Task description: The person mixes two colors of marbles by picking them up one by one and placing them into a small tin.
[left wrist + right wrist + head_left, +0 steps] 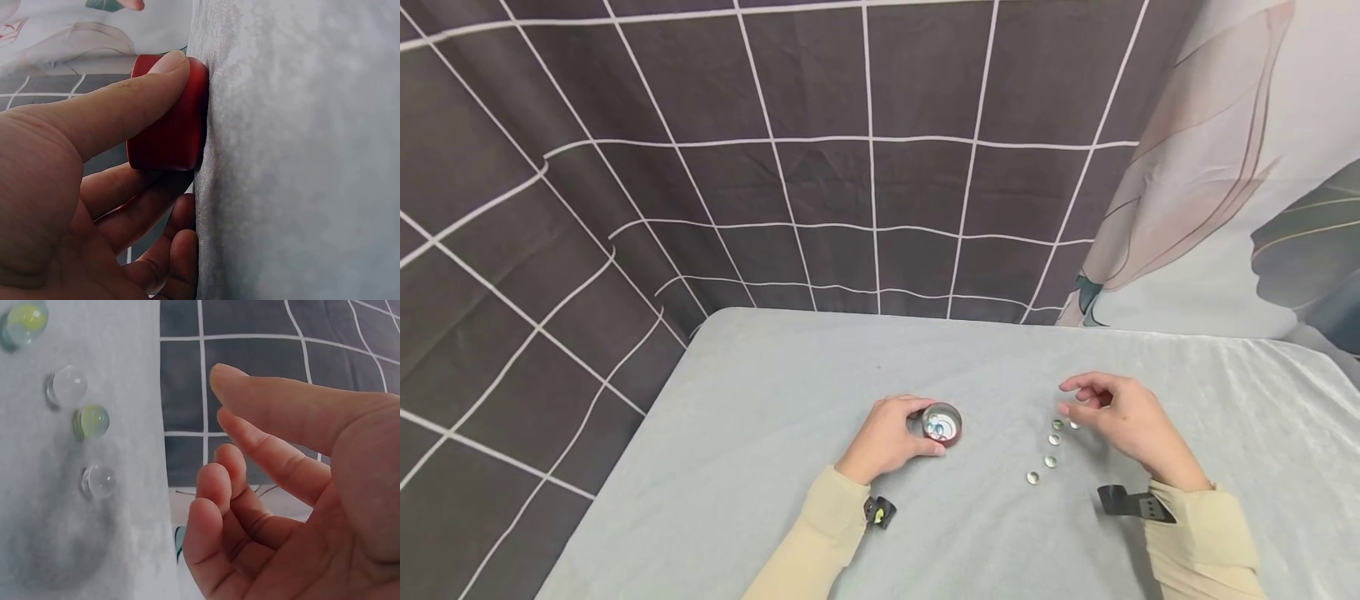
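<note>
My left hand (pixel 889 435) grips a small round tin (pixel 943 443) between thumb and fingers, and the tin stands on the cloth. Its side shows red (pixel 165 134) in the left wrist view, and several glass marbles lie inside it. Over to the right, my right hand (pixel 1123 417) hovers above the cloth with nothing between its fingers. Below it runs a loose row of marbles, among them a clear marble (pixel 102 482), a yellow-green marble (pixel 94 421) and another clear marble (pixel 69 385). The nearest marble (pixel 1033 477) in the head view lies farthest from that hand.
A light grey cloth (pixel 760 383) covers the table. Behind and to the left hangs a dark curtain (pixel 820 183) with white grid lines. At the back right is a pale patterned curtain (pixel 1210 192). Each wrist wears a black strap (pixel 1123 502).
</note>
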Demonstrator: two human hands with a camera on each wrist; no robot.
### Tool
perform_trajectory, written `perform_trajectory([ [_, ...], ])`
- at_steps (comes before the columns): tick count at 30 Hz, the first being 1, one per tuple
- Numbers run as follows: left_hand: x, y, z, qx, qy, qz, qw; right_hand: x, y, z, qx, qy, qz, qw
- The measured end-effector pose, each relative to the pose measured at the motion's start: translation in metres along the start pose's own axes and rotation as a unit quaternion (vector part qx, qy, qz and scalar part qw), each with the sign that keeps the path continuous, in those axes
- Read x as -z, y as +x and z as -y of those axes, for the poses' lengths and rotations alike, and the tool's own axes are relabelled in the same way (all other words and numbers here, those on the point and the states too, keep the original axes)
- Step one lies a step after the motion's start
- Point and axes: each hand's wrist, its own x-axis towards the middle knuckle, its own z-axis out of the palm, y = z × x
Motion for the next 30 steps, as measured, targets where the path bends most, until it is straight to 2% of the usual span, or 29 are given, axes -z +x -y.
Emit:
perform_trajectory([
  [18, 0.001, -0.003, -0.001, 0.002, 0.0, 0.0, 1.0, 0.005, 0.0, -0.022, -0.014, 0.012, 0.043, 0.999],
  [30, 0.001, -0.003, -0.001, -0.001, 0.001, -0.002, 1.0, 0.005, 0.002, -0.03, -0.037, 0.02, 0.063, 0.997],
])
